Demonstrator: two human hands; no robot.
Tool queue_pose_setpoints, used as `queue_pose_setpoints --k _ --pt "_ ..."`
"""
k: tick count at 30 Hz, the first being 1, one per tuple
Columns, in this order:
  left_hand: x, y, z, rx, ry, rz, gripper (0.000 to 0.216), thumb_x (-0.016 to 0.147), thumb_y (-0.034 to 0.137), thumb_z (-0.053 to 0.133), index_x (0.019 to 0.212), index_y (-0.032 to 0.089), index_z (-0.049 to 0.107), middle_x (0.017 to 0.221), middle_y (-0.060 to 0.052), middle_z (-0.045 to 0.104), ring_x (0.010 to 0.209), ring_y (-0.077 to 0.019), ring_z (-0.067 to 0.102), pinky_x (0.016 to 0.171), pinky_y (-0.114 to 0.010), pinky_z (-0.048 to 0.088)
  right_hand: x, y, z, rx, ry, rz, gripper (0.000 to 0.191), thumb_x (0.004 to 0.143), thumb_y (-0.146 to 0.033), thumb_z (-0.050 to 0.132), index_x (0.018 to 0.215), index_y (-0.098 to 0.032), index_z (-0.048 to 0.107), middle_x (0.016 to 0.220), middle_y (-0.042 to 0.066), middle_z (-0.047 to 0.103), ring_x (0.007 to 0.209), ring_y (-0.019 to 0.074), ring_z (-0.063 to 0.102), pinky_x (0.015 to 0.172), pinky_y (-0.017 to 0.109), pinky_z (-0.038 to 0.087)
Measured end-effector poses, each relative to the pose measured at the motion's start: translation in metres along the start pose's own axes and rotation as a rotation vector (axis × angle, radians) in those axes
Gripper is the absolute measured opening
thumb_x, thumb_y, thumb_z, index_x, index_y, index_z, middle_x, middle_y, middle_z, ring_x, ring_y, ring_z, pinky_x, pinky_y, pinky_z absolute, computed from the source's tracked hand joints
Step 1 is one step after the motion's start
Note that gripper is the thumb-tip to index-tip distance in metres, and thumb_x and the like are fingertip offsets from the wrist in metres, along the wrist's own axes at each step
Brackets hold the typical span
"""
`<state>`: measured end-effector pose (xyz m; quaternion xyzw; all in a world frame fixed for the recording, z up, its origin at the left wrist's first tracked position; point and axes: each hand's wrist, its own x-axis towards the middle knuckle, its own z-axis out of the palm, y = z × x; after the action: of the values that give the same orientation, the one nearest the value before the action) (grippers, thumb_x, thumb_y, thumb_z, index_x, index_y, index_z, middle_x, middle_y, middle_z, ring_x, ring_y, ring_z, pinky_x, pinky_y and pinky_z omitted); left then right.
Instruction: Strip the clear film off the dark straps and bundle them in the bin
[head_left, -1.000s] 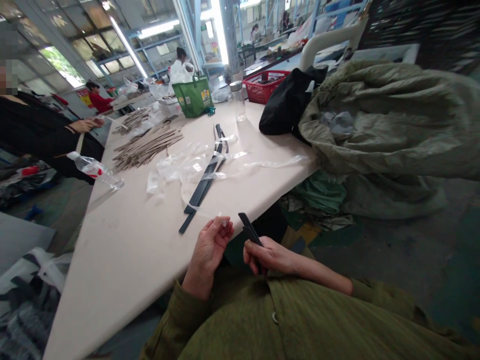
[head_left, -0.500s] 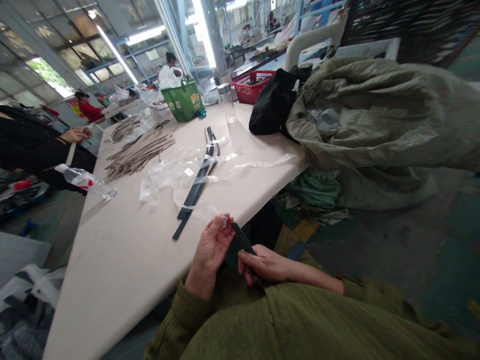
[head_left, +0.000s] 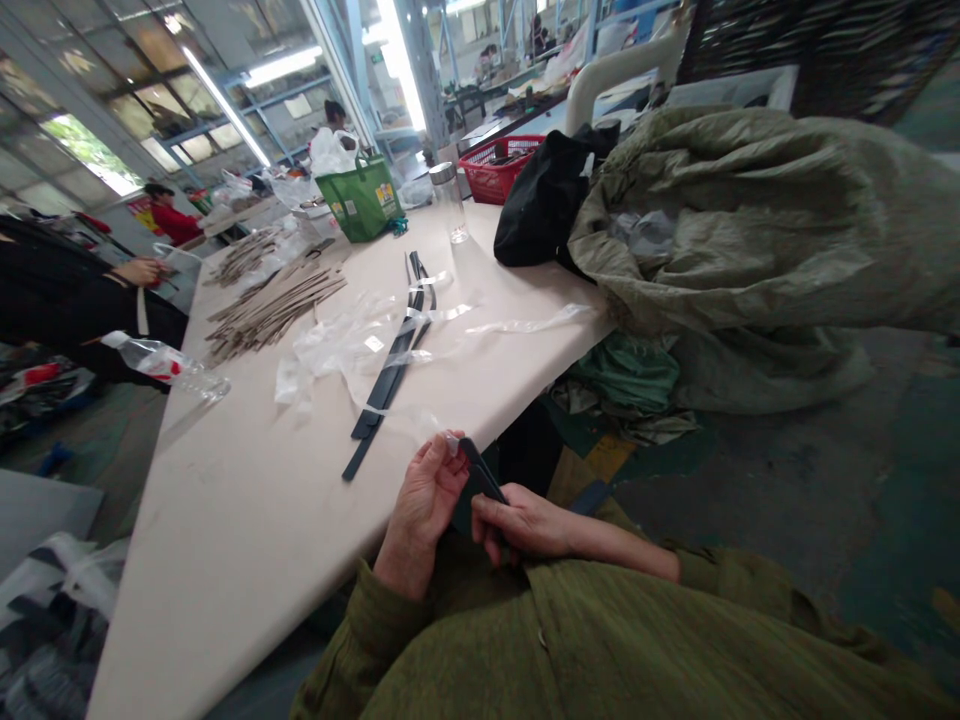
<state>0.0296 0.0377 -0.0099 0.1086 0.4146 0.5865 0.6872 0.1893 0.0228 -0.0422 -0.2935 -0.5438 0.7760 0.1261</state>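
My left hand [head_left: 429,490] pinches the end of a clear plastic sleeve [head_left: 451,440] just past the table's front edge. In my right hand [head_left: 517,522] is a dark strip [head_left: 484,474], gripped with the thumb on top. Its far tip is at the sleeve's end by my left fingers; whether it has entered the sleeve I cannot tell. On the table, a bundle of dark strips [head_left: 386,385] lies slanting, with more clear plastic sleeves [head_left: 337,340] beside and over it.
A pale table [head_left: 247,520] runs away from me. On it are brown strips [head_left: 274,310], a plastic bottle [head_left: 169,365], a green bag [head_left: 361,200], a glass bottle [head_left: 450,205], a red basket [head_left: 491,178] and a black bag [head_left: 540,205]. A large sack [head_left: 750,230] stands right; a co-worker's hand [head_left: 141,270] is left.
The dark strip's tip and my left fingers have come closer together. My right hand has shifted slightly left with the strip. The co-worker at the left has moved a hand.
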Motion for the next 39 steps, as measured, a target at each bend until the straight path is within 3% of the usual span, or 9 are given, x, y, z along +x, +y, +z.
queue_pose_setpoints --k 12,19,25,30,34,39 --pt "-0.002 -0.001 0.002 -0.005 -0.012 -0.01 0.025 0.065 0.029 0.087 0.078 0.017 0.07 0.081 0.0 0.073 0.078 -0.0135 0.068 0.077 -0.028 0.056 0.004 0.004 0.001 0.014 -0.037 -0.006 0.067 0.088 -0.076 0.039 0.081 -0.013 0.061 0.061 0.001 0.061 0.046 0.008 0.051 0.046 0.019 0.045" --pt "-0.002 0.001 0.002 -0.026 0.004 0.0 0.031 0.056 0.028 0.091 0.077 0.016 0.071 0.08 -0.001 0.073 0.078 -0.0141 0.068 0.075 -0.027 0.056 0.003 0.003 0.0 0.006 -0.04 0.024 0.067 0.088 -0.076 0.039 0.082 -0.013 0.061 0.062 0.002 0.062 0.045 0.0076 0.051 0.044 0.017 0.044" --pt "-0.006 -0.003 -0.003 0.111 -0.036 0.006 0.03 0.058 0.03 0.09 0.076 0.014 0.072 0.081 -0.003 0.074 0.079 -0.0138 0.068 0.078 -0.025 0.054 0.005 -0.002 -0.001 0.047 -0.09 0.05 0.074 0.081 -0.083 0.039 0.082 -0.013 0.061 0.057 0.002 0.06 0.042 0.0071 0.046 0.043 0.019 0.045" --pt "-0.008 -0.005 -0.007 0.269 -0.035 -0.033 0.033 0.059 0.031 0.089 0.079 0.012 0.073 0.077 -0.004 0.074 0.069 -0.011 0.066 0.068 -0.019 0.052 0.001 -0.014 -0.002 0.071 -0.138 0.058 0.057 0.091 -0.066 0.039 0.083 -0.013 0.06 0.057 0.001 0.06 0.038 0.0062 0.04 0.043 0.019 0.044" --pt "-0.007 -0.008 -0.003 0.142 0.054 -0.005 0.034 0.054 0.031 0.092 0.073 0.013 0.069 0.074 -0.002 0.073 0.068 -0.0115 0.066 0.066 -0.021 0.053 -0.02 -0.01 -0.012 -0.156 0.058 -0.013 0.035 0.094 -0.045 0.045 0.089 -0.014 0.061 0.067 0.003 0.064 0.05 0.01 0.052 0.046 0.019 0.041" --pt "-0.005 -0.018 -0.003 0.086 0.111 0.013 0.039 0.054 0.036 0.092 0.076 0.013 0.069 0.077 -0.003 0.073 0.069 -0.0113 0.066 0.062 -0.02 0.052 -0.077 0.031 -0.037 -0.38 0.282 -0.081 0.051 0.097 -0.055 0.036 0.095 -0.012 0.065 0.073 0.007 0.066 0.062 0.0144 0.057 0.057 0.023 0.042"
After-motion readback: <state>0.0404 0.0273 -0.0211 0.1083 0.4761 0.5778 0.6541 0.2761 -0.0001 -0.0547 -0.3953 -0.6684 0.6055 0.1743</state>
